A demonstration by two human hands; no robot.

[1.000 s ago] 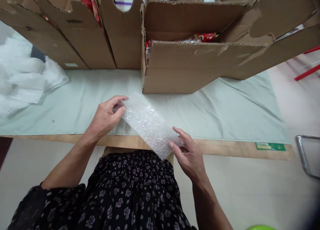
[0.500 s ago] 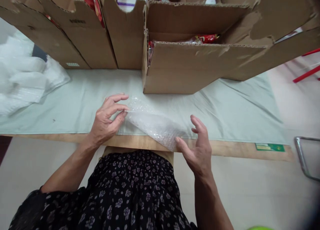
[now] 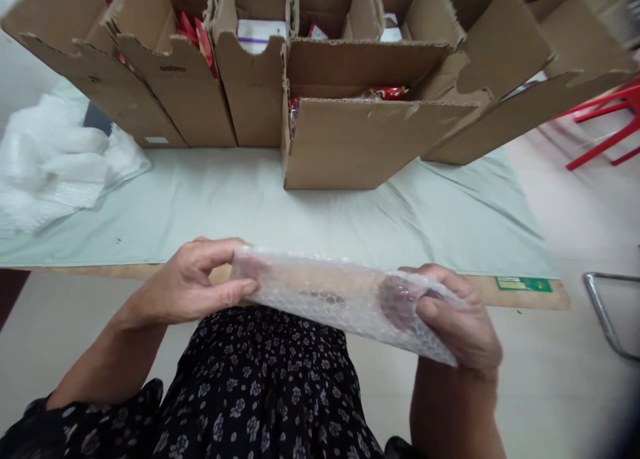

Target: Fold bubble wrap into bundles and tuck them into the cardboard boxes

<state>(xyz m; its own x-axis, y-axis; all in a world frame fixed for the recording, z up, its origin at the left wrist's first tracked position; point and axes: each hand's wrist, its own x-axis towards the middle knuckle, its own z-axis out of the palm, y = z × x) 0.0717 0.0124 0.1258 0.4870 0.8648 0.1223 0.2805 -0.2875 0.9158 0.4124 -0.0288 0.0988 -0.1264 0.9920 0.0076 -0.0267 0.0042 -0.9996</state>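
Observation:
A clear bubble wrap bag (image 3: pixel 325 289) is stretched between my two hands, in front of my body at the table's near edge. My left hand (image 3: pixel 193 279) pinches its left end, thumb in front and fingers behind. At the right end, my right hand (image 3: pixel 457 312) grips the bag with the thumb on the near side; its fingers show through the plastic. The bag looks flat, and I make out nothing inside it.
Tall cardboard boxes (image 3: pixel 260 106) with red packets and white boxes line the back. A lower cardboard box (image 3: pixel 350 152) stands in front of them. White bubble wrap (image 3: pixel 60 162) is heaped at the left. A red stool (image 3: pixel 607 122) and metal frame (image 3: pixel 607 319) stand right.
The bubble wrap bag has come up off the table towards me and is now pulled out lengthwise. My right hand, loosely open before, has moved right and closed on its end.

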